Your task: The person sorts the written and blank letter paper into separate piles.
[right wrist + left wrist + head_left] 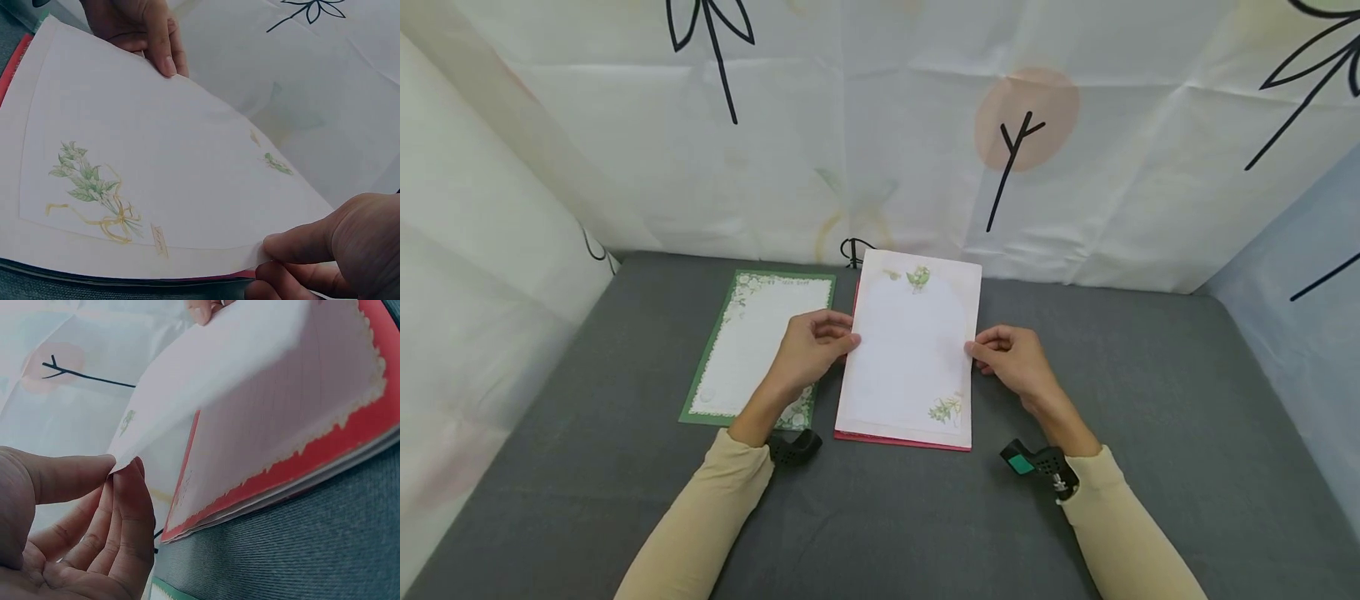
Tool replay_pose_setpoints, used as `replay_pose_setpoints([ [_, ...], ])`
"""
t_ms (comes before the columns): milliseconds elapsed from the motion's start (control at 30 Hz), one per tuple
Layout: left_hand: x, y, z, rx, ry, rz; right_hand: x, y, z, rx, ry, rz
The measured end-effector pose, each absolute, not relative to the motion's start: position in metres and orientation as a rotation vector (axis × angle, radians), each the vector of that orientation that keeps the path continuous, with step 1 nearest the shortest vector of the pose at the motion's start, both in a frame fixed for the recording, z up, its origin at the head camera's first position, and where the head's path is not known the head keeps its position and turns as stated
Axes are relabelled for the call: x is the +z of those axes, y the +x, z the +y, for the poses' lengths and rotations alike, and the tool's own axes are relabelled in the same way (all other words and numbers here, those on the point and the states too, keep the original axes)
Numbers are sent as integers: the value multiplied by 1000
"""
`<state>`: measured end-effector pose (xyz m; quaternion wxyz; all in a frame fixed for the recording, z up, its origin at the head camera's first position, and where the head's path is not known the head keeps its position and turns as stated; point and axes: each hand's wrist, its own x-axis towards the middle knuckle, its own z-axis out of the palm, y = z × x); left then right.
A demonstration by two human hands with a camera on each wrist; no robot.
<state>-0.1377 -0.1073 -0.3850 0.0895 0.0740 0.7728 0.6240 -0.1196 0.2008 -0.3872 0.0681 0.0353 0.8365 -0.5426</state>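
A white sheet of paper with small green plant prints is held up between both hands. My left hand pinches its left edge between thumb and fingers. At the opposite edge my right hand pinches the paper the same way. In the left wrist view the sheet is raised over a red-bordered sheet, which lies on top of other sheets. The right wrist view shows a leafy bouquet print near one corner of the lifted sheet.
A green-bordered sheet with a floral frame lies on the dark grey table, partly beneath my left wrist. White fabric with line drawings hangs behind the table, and more fabric closes off both sides.
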Motion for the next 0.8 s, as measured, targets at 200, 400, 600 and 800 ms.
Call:
replay_pose_setpoints([
  [200, -383, -136, -103, 1851, 204, 2318, -383, -120, 204, -1668, 73, 2517],
  [400, -380, -134, -98, 1853, 211, 2300, -378, -117, 212, -1696, 54, 2530],
  [600, -377, -132, -84, 1838, 200, 2277, -370, -109, 225, -1719, 33, 2549],
  [800, -376, -132, -66, 1848, 205, 2261, -366, -105, 243, -1711, 26, 2558],
])
